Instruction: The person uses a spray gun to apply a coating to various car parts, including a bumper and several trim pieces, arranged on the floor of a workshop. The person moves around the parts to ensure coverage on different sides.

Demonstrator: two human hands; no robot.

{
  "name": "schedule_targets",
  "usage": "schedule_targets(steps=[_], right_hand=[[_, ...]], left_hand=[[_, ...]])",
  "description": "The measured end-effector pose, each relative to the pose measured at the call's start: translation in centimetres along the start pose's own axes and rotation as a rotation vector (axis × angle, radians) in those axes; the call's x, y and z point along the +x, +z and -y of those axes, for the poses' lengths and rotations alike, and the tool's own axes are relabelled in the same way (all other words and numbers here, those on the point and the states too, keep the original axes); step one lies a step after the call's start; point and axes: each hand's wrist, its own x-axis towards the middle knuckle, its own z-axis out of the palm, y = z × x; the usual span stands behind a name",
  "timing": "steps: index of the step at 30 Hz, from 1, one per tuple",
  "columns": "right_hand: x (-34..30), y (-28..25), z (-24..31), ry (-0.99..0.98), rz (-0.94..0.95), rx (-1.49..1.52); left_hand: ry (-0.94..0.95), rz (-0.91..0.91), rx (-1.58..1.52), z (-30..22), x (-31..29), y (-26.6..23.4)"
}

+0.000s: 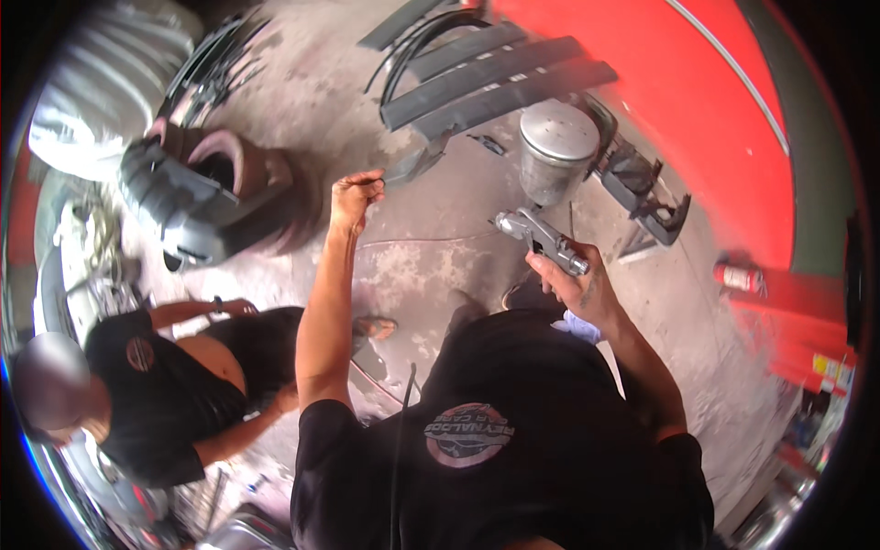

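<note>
My left hand (356, 200) is raised at arm's length, its fingers pinched together. From the fingertips juts a small dark grey plastic trim piece (414, 167), apparently gripped by its near end. In my right hand (579, 280) is a silver spray gun (541, 240), its head turned toward the far left. My fingers wrap its handle, partly hidden by the gun and palm. A gap of bare floor shows between the gun and the trim piece. A pale cloth (579, 327) hangs by my right wrist.
Beyond my hands lie long dark grey trim strips (495, 78) and a metal drum (557, 137). A dark bumper (188, 197) leans on tires at left, near a co-worker (174, 385). To the right are black parts (642, 188), a red wall (660, 82) and a fire extinguisher (738, 278).
</note>
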Motion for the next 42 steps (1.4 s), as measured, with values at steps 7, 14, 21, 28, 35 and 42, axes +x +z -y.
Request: schedule_targets(steps=[7,14,21,28,35,42], right_hand=[[-0.2,-7.6,-2.9,0.028,-0.123,0.103],[2.8,-15.9,-10.8,0.049,-0.557,0.171],[1.7,-18.4,-10.9,-0.043,-0.522,0.212],[1.4,-19.5,-9.6,-0.011,-0.36,0.26],[4.7,-20.5,-14.8,0.099,-0.734,0.185],[5.9,-16.6,-10.2,0.246,-0.785,0.377]], left_hand=[[-0.005,0.232,0.27,-4.5,5.8,12.1],[-0.063,0.252,0.321,-4.2,8.8,20.6],[-0.066,0.276,0.299,-2.5,10.7,28.1],[-0.032,0.375,0.318,-1.6,13.7,32.0],[-0.062,0.45,0.384,-2.7,16.6,33.4],[-0.197,0.503,0.283,-3.2,20.1,32.5]])
